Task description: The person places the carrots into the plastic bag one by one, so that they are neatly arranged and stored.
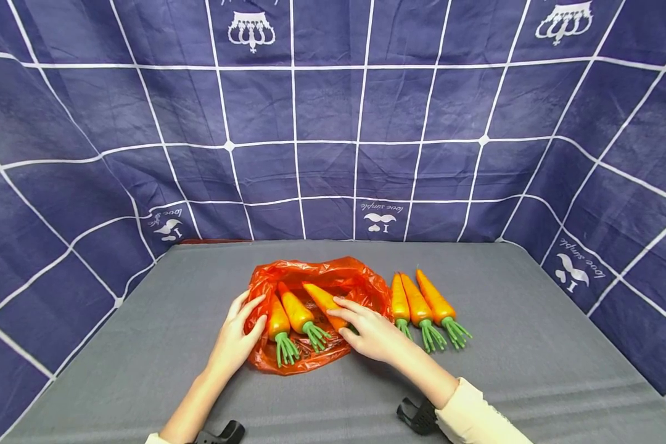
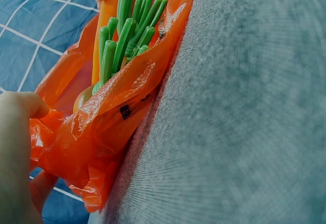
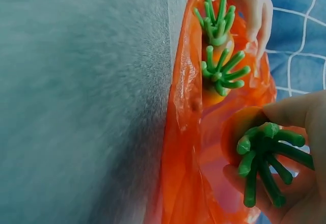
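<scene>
A red plastic bag point(image 1: 324, 269) lies on the table with its mouth spread toward me. Two toy carrots with green tops, an outer one point(image 1: 278, 320) and an inner one point(image 1: 296, 306), rest inside at its left. My left hand point(image 1: 237, 327) grips the bag's left edge, and the left wrist view shows thumb and fingers on either side of the crumpled plastic point(image 2: 76, 147). With my right hand point(image 1: 366, 327) I hold a third carrot point(image 1: 323, 300) over the bag's opening, its tip pointing away to the left. Its green top point(image 3: 267, 155) shows in the right wrist view.
Just right of the bag lie three more carrots, a left one point(image 1: 399, 299), a middle one point(image 1: 416, 302) and a right one point(image 1: 435, 299), tops toward me. The grey tabletop point(image 1: 533, 345) extends around them. A blue gridded cloth point(image 1: 333, 172) hangs behind and at both sides.
</scene>
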{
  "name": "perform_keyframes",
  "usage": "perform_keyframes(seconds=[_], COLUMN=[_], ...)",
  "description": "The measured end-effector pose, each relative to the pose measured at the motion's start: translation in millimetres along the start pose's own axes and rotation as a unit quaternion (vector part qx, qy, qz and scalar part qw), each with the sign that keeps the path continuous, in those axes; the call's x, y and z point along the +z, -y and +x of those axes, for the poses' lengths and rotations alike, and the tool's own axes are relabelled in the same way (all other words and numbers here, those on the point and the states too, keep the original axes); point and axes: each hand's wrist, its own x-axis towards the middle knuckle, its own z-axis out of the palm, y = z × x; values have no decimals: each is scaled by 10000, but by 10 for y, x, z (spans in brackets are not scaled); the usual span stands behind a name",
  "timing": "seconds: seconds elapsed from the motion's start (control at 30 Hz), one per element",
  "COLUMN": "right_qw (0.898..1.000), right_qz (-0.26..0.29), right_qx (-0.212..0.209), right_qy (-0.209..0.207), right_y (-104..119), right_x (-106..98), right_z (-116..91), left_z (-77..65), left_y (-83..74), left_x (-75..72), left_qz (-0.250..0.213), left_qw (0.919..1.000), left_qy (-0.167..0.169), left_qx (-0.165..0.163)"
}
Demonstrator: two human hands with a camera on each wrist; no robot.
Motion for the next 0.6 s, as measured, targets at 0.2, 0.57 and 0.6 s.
perform_keyframes(seconds=[0.2,0.57,0.6], right_qw=[9998,9986,9985], right_qz=[125,218,215], right_qx=[21,65,77], right_qy=[169,473,488], right_y=[5,10,11], right_x=[99,268,280], right_z=[212,399,412], left_z=[-2,-1,-3], left_y=[0,8,10], left_x=[0,-1,0], left_qz=[-40,-89,-86], left_qw=[10000,10000,10000], left_qy=[-8,-10,-14], left_qx=[-16,23,32])
